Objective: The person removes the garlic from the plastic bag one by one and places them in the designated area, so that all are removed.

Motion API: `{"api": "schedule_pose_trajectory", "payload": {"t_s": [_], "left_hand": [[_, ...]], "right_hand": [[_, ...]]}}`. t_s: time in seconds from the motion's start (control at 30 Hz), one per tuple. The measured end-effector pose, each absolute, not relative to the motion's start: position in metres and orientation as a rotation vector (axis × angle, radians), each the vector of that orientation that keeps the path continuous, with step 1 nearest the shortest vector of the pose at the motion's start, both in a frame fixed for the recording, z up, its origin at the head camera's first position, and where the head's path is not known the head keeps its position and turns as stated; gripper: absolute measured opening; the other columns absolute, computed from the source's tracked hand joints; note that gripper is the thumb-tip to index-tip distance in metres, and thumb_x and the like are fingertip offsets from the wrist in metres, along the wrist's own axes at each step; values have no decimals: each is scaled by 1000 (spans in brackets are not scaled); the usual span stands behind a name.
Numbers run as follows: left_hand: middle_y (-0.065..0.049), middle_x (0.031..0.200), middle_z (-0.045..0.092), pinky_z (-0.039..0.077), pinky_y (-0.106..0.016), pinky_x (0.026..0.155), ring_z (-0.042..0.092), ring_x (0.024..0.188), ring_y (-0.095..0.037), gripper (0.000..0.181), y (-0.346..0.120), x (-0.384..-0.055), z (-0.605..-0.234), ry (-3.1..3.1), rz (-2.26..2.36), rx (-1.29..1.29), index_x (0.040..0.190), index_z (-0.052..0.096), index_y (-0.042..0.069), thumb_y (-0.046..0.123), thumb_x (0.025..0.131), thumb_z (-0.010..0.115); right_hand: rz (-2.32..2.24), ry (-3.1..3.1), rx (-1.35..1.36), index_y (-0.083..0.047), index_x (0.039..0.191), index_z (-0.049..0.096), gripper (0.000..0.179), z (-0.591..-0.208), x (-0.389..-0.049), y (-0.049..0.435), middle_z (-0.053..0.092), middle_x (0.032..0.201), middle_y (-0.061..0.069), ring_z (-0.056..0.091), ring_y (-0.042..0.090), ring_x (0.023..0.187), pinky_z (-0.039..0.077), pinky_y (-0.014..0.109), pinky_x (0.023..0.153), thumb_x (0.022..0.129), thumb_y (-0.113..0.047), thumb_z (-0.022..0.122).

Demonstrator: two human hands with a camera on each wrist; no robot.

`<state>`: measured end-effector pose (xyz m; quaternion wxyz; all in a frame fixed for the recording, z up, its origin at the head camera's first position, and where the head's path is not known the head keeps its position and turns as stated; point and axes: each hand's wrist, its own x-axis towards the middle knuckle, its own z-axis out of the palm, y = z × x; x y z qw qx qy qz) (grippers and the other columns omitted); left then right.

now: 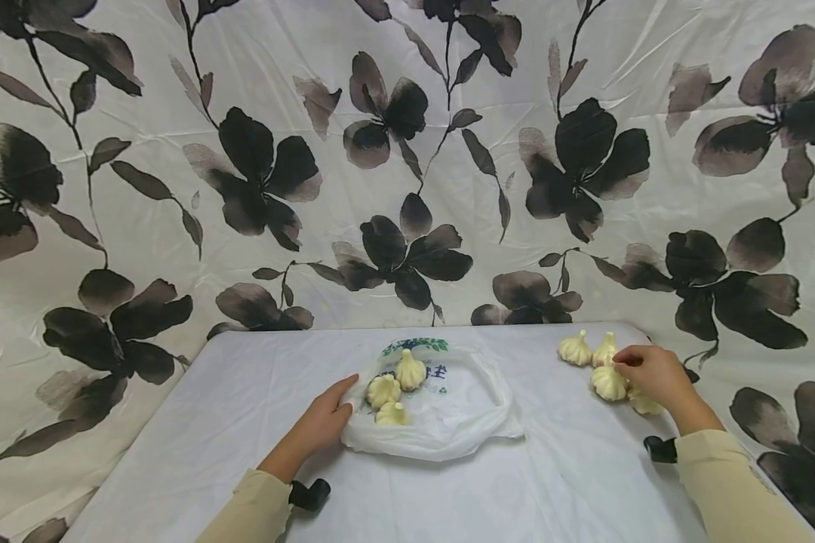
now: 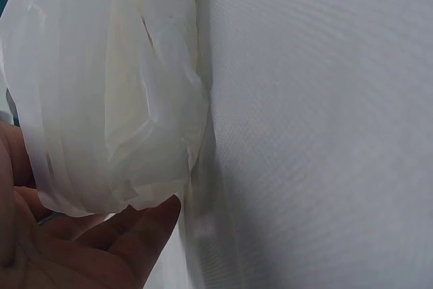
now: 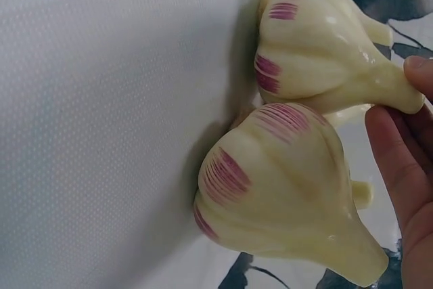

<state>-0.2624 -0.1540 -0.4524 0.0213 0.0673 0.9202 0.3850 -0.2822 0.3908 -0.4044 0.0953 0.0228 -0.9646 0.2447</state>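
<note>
A white plastic bag with green and blue print lies with its mouth spread, holding three pale garlic bulbs. At its left rim, my left hand grips the plastic between thumb and fingers; folds of the bag cover part of those fingers in the left wrist view. Off to the right, my right hand pinches the neck of a garlic bulb marked with purple streaks. Another bulb sits right beside it. Several bulbs form this right-hand cluster, one partly hidden behind the hand.
A white cloth covers the table. Behind it hangs a pale curtain printed with dark flowers, close to the table's back edge. Black wrist devices show at both cuffs.
</note>
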Motion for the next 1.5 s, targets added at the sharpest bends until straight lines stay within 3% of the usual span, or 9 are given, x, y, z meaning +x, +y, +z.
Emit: {"api": "schedule_pose_trajectory", "payload": {"t_s": [0.33, 0.67, 0.83, 1.5], "left_hand": [[-13, 157, 33, 25, -56, 118, 28, 146, -36, 56, -154, -263, -453, 2846, 1186, 177, 152, 33, 13, 13, 96, 37], [-13, 157, 32, 24, -56, 118, 27, 146, -36, 56, -153, -263, -450, 2852, 1168, 186, 152, 32, 13, 12, 96, 37], [-14, 157, 32, 25, -56, 118, 27, 146, -36, 57, -154, -264, -450, 2860, 1164, 195, 152, 31, 12, 12, 96, 37], [-13, 157, 33, 31, -56, 115, 32, 144, -36, 59, -151, -264, -454, 2841, 1191, 176, 152, 32, 15, 19, 95, 47]], "right_hand": [[723, -2846, 79, -1, 105, 70, 25, -400, -283, 387, 69, 101, 20, 63, 36, 93, 51, 47, 74, 89, -19, 64], [683, -2854, 162, -1, 114, 67, 30, -386, -289, 370, 62, 121, 27, 56, 46, 107, 48, 58, 85, 91, -19, 63], [697, -2826, 210, -1, 119, 65, 33, -380, -293, 355, 62, 122, 25, 56, 44, 109, 48, 57, 90, 91, -18, 63], [713, -2751, 440, -6, 112, 70, 25, -369, -304, 302, 65, 120, 21, 58, 42, 109, 49, 57, 89, 88, -13, 65]]}}
